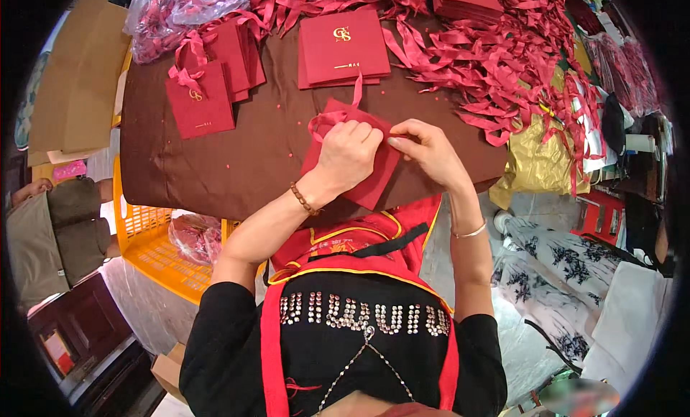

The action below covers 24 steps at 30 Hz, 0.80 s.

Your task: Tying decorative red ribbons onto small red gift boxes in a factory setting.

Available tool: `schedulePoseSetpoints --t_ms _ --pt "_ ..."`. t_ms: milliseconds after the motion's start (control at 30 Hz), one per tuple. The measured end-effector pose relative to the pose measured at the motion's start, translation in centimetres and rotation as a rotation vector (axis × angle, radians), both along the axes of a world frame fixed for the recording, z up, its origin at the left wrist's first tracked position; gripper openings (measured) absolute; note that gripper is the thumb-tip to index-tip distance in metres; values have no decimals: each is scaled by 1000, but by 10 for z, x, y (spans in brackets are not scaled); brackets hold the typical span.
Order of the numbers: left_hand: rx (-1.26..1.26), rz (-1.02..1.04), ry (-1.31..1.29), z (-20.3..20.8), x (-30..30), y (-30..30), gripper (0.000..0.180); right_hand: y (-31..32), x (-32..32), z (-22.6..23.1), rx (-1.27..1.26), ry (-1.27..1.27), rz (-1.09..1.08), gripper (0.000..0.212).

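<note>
A red paper gift bag [375,189] lies tilted at the table's near edge, under both of my hands. My left hand [349,155] is closed over the bag's middle, its fingers curled; a loop of red ribbon [325,121] sticks out beside it. Close by on the right, my right hand [425,147] pinches at the bag's edge with thumb and forefinger. What lies between those fingertips is too small to make out, perhaps hidden by them. Another ribbon end stands up above the bag.
A stack of flat red bags [343,47] lies beyond my hands. Bags with ribbon handles [201,101] rest at the left. Loose red ribbons [489,65] heap up at the far right, near gold plastic wrapping [537,158]. An orange crate [154,248] stands below the brown-covered table [251,158].
</note>
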<state>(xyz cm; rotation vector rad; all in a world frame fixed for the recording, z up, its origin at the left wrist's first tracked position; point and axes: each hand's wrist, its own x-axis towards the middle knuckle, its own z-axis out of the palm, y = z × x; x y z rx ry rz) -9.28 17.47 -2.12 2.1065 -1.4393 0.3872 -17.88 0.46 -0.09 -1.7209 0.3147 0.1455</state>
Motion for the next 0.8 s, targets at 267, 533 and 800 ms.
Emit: schedulePoseSetpoints --t_ms 267,533,800 --pt "-87 13 139 24 10 5 17 5 -7 7 -10 -20 -12 19" --pt "176 -348 480 30 36 8 15 20 -8 10 -419 -252 -17 25" --pt "553 -90 862 61 83 2 30 24 17 16 -452 -356 -10 21"
